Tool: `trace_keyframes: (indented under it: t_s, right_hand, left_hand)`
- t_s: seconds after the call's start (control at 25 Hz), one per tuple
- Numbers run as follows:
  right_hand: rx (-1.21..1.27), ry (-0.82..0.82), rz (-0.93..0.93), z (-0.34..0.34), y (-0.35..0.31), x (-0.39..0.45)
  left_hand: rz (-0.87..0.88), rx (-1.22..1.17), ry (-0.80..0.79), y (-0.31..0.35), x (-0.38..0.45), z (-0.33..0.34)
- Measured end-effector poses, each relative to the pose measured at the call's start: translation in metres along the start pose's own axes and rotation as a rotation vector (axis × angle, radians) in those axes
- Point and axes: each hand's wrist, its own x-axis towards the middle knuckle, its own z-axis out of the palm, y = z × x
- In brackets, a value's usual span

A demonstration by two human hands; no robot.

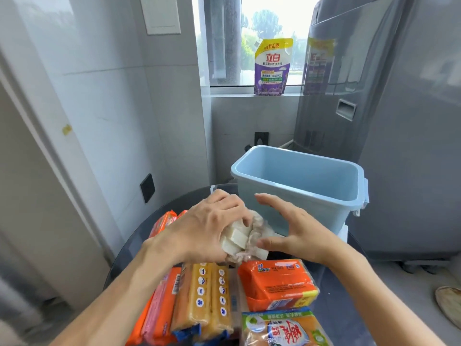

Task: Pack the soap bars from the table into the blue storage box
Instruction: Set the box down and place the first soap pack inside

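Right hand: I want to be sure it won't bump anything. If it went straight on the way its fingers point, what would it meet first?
Probably the white soap bars gripped by the left hand; the right hand fingers point straight at them, though depth is unclear.

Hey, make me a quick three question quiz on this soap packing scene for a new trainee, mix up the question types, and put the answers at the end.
1. True or false: the blue storage box already has soap bars showing inside it.
2. Multiple choice: the left hand grips which item?
A. the purple detergent pouch
B. a clear pack of white soap bars
C. the orange soap pack
3. Fill in: the right hand has its fingers straight, on the ____ side of the white pack.

Key
1. False: the part of the inside that shows is bare.
2. B
3. right
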Motion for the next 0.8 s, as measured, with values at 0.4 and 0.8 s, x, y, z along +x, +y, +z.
trace_keyframes:
  t_s: [0.4,0.8]
  right_hand:
    - [0.658,0.096,-0.002,-0.035,0.013,-0.025]
    - [0.925,0.25,0.154,-0.035,0.083,-0.129]
  left_hand:
    - [0.217,-0.001,0.244,0.04,0.027,-0.023]
    - [-0.27,-0.912,0.013,0.127,0.076,0.051]
